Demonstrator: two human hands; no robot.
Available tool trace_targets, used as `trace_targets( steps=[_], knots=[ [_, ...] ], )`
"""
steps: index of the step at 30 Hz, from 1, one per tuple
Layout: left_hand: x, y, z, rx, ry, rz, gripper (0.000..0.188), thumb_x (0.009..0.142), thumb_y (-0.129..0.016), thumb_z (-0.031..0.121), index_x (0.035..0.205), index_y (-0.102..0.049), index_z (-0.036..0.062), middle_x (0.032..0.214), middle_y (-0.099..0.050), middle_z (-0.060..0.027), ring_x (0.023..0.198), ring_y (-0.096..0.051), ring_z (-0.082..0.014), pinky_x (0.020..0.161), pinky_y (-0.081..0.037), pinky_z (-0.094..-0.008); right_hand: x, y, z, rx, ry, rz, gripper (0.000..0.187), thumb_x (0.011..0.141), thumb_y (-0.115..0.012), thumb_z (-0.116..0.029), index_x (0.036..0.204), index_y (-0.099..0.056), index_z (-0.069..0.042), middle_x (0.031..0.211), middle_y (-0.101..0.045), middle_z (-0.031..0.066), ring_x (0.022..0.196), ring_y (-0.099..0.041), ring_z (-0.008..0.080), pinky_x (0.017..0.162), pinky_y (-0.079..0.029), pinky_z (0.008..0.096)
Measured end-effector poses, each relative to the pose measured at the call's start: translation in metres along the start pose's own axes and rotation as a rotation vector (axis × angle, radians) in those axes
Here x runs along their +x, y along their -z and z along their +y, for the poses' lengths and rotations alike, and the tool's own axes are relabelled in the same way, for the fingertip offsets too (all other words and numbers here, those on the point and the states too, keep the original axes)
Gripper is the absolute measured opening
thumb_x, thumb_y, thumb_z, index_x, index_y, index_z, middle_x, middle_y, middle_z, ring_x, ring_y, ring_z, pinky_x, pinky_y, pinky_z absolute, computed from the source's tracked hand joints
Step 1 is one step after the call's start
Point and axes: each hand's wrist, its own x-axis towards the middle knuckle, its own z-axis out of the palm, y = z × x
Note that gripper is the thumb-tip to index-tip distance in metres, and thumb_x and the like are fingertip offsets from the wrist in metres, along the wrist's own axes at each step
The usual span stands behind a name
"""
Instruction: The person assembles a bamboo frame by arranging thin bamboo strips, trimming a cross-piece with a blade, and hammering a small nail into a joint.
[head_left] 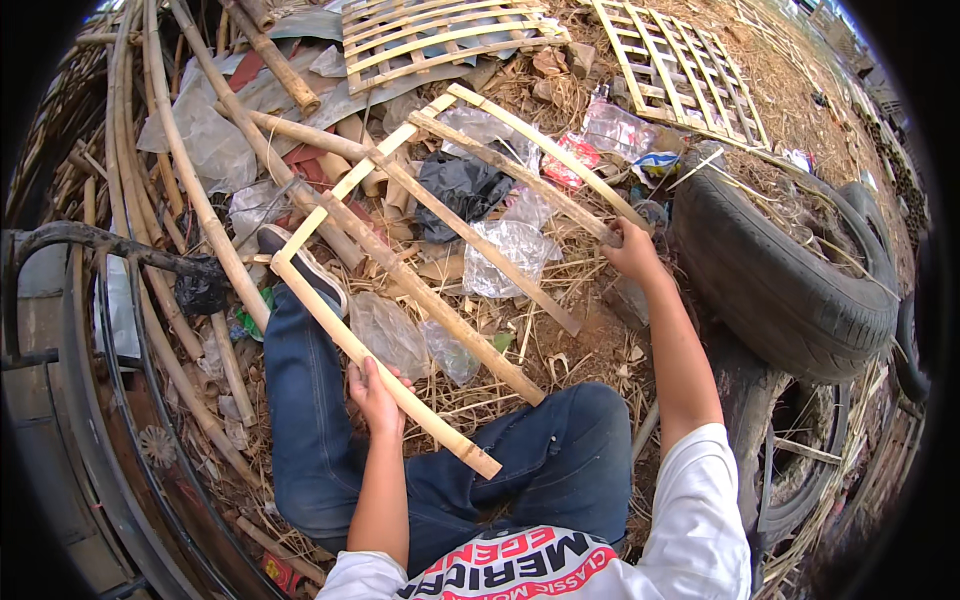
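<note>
Five long pale strips, which look like split bamboo, run from a single crosspiece point(345, 182) to make an open, comb-like frame point(478, 240) lying over the middle of the view. The crosspiece sits toward 10 and 11 o'clock; the free ends point to 4 and 5 o'clock, the nearest of them above the jeans point(580, 450).

At 7 o'clock the left hand point(378, 398) is wrapped around the near outer strip point(335, 320), part-way along it. Between 2 and 3 o'clock the right hand point(630, 250) has its fingers closed on the end of the fourth strip point(520, 178); the far outer strip point(550, 150) ends right beside it (whether that one is gripped too, I cannot tell).

I'd judge the frame light for its spread, springy along each strip and fairly stiff across the crosspiece. The loose ends would probably splay or twist, since nothing joins them at 4 o'clock, and the joints look the likeliest to give. Cut edges may well be sharp, though the faces should not be very slippery. The surest holds would be the two outer strips close to the crosspiece corners, at 9 and 12 o'clock.
</note>
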Motion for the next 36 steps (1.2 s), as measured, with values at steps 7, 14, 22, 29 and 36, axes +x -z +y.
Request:
trace_targets(
  steps=[7,14,22,29,36],
  knots=[
    [-0.003,-0.002,-0.015,0.102,-0.039,0.036,0.022,0.102,-0.046,0.031,0.105,-0.044,0.0091,0.068,-0.054,-0.0061,0.047,-0.058,-0.0168,0.039,-0.05,-0.0297,-0.036,-0.016,0.019,-0.006,0.063,0.09,0.053,0.072,-0.077,-0.019,0.118,-0.059,-0.003,0.109,-0.064,0.0203,0.103,-0.061,0.0377,0.089,-0.049,0.0425],
    [0.01,-0.009,-0.012,0.124,-0.062,0.027,0.022,0.102,-0.046,0.031,0.104,-0.042,0.0098,0.068,-0.055,-0.0062,0.047,-0.056,-0.0169,0.04,-0.049,-0.0307,-0.088,0.001,0.048,-0.166,-0.022,0.148,0.053,0.069,-0.081,-0.023,0.115,-0.061,-0.006,0.122,-0.058,0.0133,0.118,-0.051,0.0328,0.099,-0.041,0.0442],
    [0.033,-0.019,-0.003,0.116,-0.082,-0.019,0.024,0.102,-0.048,0.032,0.108,-0.042,0.0097,0.071,-0.054,-0.0061,0.05,-0.056,-0.0169,0.043,-0.05,-0.0305,-0.105,-0.001,0.042,-0.106,-0.01,0.119,0.061,0.066,-0.084,-0.023,0.12,-0.058,-0.009,0.13,-0.052,0.0126,0.125,-0.046,0.0346,0.106,-0.037,0.0447],
    [0.067,0.015,-0.012,0.189,-0.042,-0.089,0.025,0.102,-0.048,0.029,0.113,-0.043,0.0079,0.071,-0.056,-0.0082,0.05,-0.058,-0.0195,0.045,-0.053,-0.0342,-0.151,-0.008,0.038,-0.088,-0.004,0.207,0.066,0.067,-0.083,-0.021,0.124,-0.054,-0.008,0.136,-0.047,0.0215,0.128,-0.043,0.0395,0.107,-0.036,0.0463],
    [0.081,0.031,-0.03,0.154,0.099,-0.205,0.035,0.097,-0.057,0.018,0.124,-0.038,0.0054,0.09,-0.059,-0.0121,0.076,-0.065,-0.0247,0.07,-0.059,-0.0411,-0.225,-0.001,0.007,0.111,-0.064,0.18,0.061,0.073,-0.078,-0.014,0.127,-0.051,-0.006,0.135,-0.047,0.0229,0.125,-0.046,0.0401,0.105,-0.039,0.0441]
  ],
)
